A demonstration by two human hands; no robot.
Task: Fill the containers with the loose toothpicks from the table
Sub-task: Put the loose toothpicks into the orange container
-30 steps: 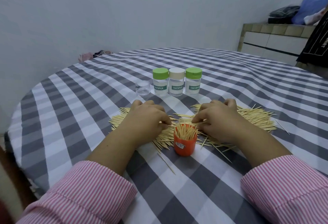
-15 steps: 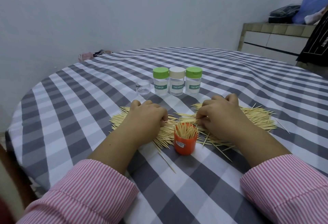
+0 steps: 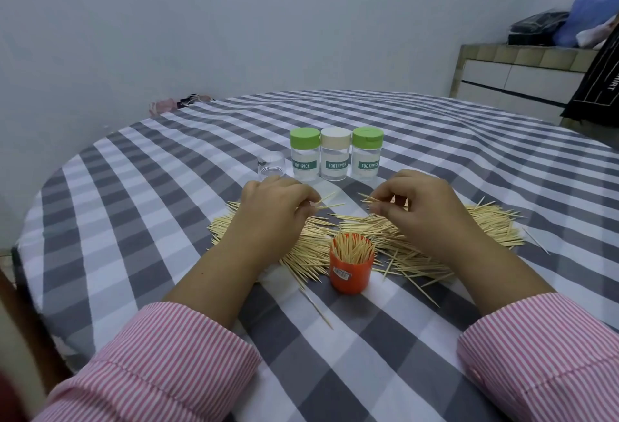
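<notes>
A wide pile of loose toothpicks (image 3: 489, 225) lies across the checked tablecloth. In front of it stands an open orange container (image 3: 350, 271) packed with upright toothpicks. My left hand (image 3: 273, 210) is raised over the pile's left part and pinches a few toothpicks that point right. My right hand (image 3: 422, 210) hovers over the pile's middle and pinches a few toothpicks that point left. Behind the hands stand three clear jars labelled TOOTHPICK: one with a green lid (image 3: 304, 159), one with a cream lid (image 3: 335, 158), another with a green lid (image 3: 367, 157).
A small clear cap (image 3: 271, 164) sits left of the jars. Single toothpicks (image 3: 316, 308) lie apart near the table's front. The round table (image 3: 134, 220) nearly touches the wall at the back left. A tiled counter (image 3: 522, 80) with bags stands at the far right.
Both hands have lifted off the pile, each now pinching a few toothpicks above it. The containers have not moved.
</notes>
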